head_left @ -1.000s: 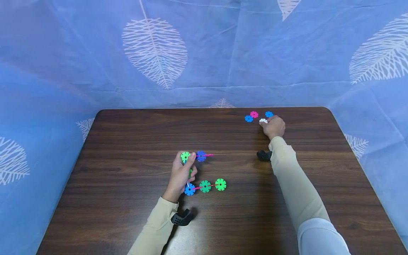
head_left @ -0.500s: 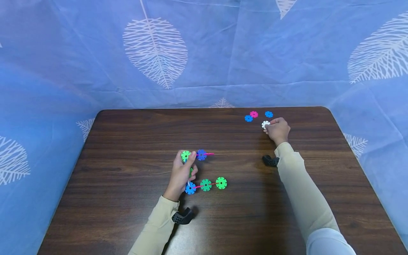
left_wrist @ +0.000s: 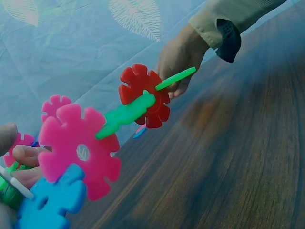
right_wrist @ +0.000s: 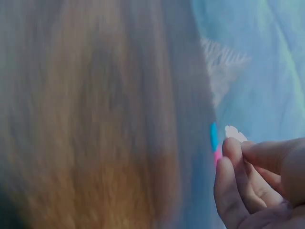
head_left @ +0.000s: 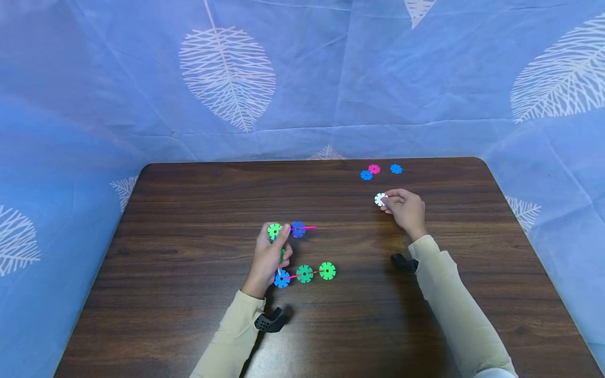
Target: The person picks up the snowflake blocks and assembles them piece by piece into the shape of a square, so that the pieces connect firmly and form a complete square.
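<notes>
Three loose notched discs (head_left: 374, 166) lay on the table (head_left: 189, 199) near its far edge, before the cloth backdrop (head_left: 312, 79). A single disc (head_left: 378, 199) in the right hand (head_left: 405, 211) was beyond and right of the interlocked discs (head_left: 309, 274) in the left hand (head_left: 267, 261).

text: none legible | labels, brands: none | numbers, signs: none
</notes>
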